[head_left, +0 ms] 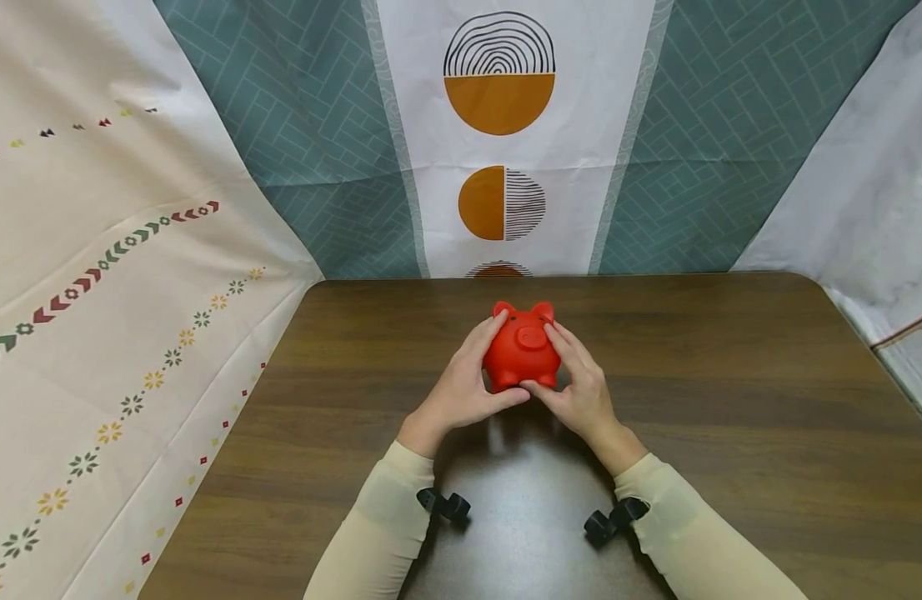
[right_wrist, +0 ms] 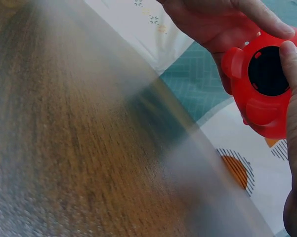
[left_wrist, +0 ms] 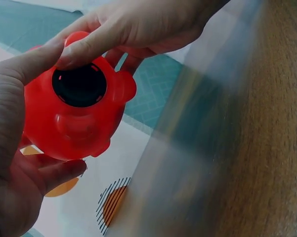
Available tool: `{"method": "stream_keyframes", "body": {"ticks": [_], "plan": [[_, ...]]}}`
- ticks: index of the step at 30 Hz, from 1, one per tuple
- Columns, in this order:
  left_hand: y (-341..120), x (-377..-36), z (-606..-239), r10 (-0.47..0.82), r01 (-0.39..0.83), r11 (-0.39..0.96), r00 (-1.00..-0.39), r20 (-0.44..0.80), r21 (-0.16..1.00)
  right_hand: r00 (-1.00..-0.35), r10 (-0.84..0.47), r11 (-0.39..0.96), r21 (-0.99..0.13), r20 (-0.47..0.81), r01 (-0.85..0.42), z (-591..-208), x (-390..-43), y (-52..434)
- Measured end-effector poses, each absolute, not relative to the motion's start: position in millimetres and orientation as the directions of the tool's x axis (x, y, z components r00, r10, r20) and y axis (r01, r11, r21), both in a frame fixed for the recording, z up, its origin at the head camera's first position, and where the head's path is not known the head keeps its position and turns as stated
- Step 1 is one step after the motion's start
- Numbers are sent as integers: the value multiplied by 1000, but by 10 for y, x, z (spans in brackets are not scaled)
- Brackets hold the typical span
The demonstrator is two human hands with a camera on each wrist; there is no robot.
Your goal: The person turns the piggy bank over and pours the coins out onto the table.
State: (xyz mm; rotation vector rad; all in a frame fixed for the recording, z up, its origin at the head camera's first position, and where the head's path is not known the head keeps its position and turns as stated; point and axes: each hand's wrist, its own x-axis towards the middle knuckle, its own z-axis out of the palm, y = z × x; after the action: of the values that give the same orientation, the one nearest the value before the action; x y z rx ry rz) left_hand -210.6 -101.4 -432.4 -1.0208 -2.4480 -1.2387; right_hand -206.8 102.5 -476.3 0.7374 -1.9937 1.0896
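Red piggy bank [head_left: 521,350] held just above the tabletop [head_left: 731,400], toward its far edge and near the middle of its width, snout tilted up toward the head camera. Clamped between both hands: left hand [head_left: 464,385] curled round the pig's left flank, fingers [head_left: 485,335] reaching up by the ear, thumb tucked under the belly; right hand [head_left: 581,387] wrapped round the opposite flank, thumb meeting the left thumb beneath the pig. Hands together, touching at the thumbs, both closed on the pig.

From the left wrist view, underside of the piggy bank [left_wrist: 74,118] turned to the lens, round black plug [left_wrist: 79,85] set in the belly among stubby feet, a thumb tip resting at the plug's rim. Same black plug [right_wrist: 268,70] seen from the right wrist, right thumb lying along its edge.

Behind the pig, beyond the tabletop's far edge, hanging cloth [head_left: 502,125] with orange half-circles and striped arcs, flanked by teal brick-patterned panels [head_left: 311,142]. Left of the pig, cream cloth [head_left: 93,292] with rows of small flowers and arrows.
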Motion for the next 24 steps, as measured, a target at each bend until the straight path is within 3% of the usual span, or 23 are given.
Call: {"method": "stream_keyframes", "body": {"ticks": [15, 24], "plan": [[-1032, -2081, -4321, 435, 556, 383, -813, 386, 738, -518, -101, 458, -422, 850, -782, -4762, -2088, 1027], [-1037, -2087, -4323, 422, 541, 393, -824, 377, 743, -528, -103, 468, -427, 843, -773, -4748, -2078, 1027]]}}
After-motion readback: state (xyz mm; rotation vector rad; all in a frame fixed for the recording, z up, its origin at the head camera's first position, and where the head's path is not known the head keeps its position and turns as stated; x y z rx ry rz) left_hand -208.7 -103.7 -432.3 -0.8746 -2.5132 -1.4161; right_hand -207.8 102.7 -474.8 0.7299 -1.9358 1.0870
